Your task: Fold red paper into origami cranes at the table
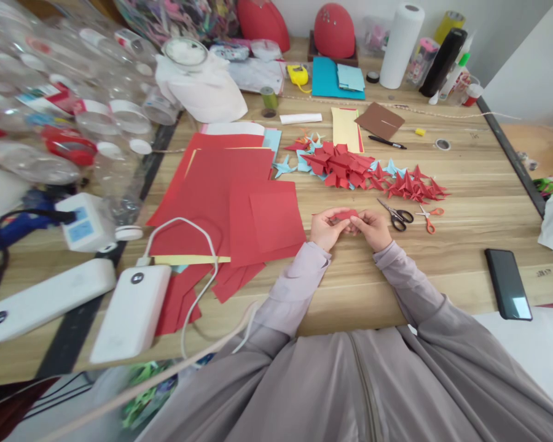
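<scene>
Between my two hands is a small piece of folded red paper (pixel 345 215), held just above the wooden table. My left hand (pixel 326 228) pinches its left part, with the thumb on top. At its right end the fingers of my right hand (pixel 372 228) are closed on it, the two thumbs close together. Just beyond the hands lies a heap of folded red paper pieces (pixel 341 164), with pointed red paper stars (pixel 415 184) to its right and some light blue ones. Left of my left hand lie red paper sheets (pixel 276 221).
Black-handled scissors (pixel 400 217) and small orange-handled scissors (pixel 430 220) lie right of my hands. A phone (pixel 507 283) rests at the right edge. Front left is a white power bank (pixel 131 313) with a cable; plastic bottles (pixel 115 116) crowd the left. A tape measure (pixel 297 75) sits behind.
</scene>
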`<state>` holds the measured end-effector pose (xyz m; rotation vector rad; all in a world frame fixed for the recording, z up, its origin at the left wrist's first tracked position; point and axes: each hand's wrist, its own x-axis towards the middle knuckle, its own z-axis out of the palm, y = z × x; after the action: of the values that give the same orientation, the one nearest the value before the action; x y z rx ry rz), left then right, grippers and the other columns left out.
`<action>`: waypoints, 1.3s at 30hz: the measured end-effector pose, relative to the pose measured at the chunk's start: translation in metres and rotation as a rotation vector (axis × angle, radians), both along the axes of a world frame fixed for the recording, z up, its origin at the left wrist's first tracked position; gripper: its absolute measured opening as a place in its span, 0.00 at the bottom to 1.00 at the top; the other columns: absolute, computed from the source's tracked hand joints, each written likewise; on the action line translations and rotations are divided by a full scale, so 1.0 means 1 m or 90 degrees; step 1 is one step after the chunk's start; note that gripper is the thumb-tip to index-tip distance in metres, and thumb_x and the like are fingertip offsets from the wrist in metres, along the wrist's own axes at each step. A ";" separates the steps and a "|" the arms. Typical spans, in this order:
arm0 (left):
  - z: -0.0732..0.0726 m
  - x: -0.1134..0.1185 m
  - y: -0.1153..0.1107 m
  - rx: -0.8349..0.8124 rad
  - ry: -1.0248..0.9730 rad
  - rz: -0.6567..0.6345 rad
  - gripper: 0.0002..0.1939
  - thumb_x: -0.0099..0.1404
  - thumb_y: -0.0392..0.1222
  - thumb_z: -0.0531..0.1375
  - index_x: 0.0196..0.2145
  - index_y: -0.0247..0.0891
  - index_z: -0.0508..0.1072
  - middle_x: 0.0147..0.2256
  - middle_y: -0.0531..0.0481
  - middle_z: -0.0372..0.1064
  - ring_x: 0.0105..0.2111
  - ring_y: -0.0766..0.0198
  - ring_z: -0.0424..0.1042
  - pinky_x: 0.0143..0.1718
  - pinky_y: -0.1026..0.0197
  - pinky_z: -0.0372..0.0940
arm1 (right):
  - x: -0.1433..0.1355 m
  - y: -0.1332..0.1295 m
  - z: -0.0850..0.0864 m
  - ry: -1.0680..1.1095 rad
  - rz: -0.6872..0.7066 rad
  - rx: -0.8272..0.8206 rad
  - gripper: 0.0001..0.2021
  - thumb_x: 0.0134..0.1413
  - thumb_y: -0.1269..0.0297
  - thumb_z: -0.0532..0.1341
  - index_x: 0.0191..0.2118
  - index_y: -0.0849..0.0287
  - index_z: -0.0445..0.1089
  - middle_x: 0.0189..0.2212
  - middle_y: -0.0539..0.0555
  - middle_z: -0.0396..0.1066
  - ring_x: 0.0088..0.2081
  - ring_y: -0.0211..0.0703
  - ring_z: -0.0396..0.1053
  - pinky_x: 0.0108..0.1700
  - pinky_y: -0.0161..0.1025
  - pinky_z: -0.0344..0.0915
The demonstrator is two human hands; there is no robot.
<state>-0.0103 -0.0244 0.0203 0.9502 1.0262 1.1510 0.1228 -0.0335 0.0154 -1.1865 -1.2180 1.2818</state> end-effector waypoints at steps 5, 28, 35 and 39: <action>-0.002 0.000 0.001 -0.002 -0.020 -0.011 0.20 0.42 0.39 0.68 0.35 0.31 0.75 0.17 0.53 0.69 0.16 0.70 0.66 0.21 0.66 0.63 | 0.002 0.000 -0.002 0.005 0.013 -0.019 0.20 0.42 0.45 0.62 0.22 0.60 0.67 0.17 0.49 0.70 0.17 0.33 0.65 0.22 0.33 0.63; -0.006 0.000 -0.003 0.081 -0.028 -0.128 0.25 0.56 0.51 0.60 0.48 0.34 0.70 0.21 0.55 0.66 0.15 0.73 0.63 0.18 0.68 0.60 | 0.001 0.000 -0.002 0.037 0.001 0.001 0.18 0.44 0.49 0.64 0.22 0.62 0.68 0.15 0.48 0.68 0.17 0.33 0.64 0.22 0.33 0.62; -0.003 0.000 -0.006 0.103 0.002 -0.148 0.32 0.57 0.47 0.60 0.58 0.37 0.60 0.19 0.56 0.67 0.18 0.70 0.67 0.22 0.67 0.64 | 0.006 0.000 0.001 0.090 -0.072 -0.008 0.15 0.40 0.52 0.66 0.22 0.61 0.69 0.14 0.47 0.67 0.15 0.32 0.60 0.18 0.32 0.58; -0.003 -0.001 -0.004 0.103 -0.012 -0.103 0.35 0.56 0.45 0.62 0.59 0.40 0.58 0.26 0.52 0.72 0.21 0.68 0.70 0.24 0.65 0.66 | 0.008 0.001 0.000 0.108 -0.084 -0.027 0.14 0.39 0.54 0.67 0.20 0.60 0.68 0.12 0.46 0.65 0.13 0.31 0.58 0.15 0.31 0.54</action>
<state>-0.0109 -0.0281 0.0177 1.1272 0.8343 1.1180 0.1305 -0.0329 0.0157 -1.1449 -0.9773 1.2867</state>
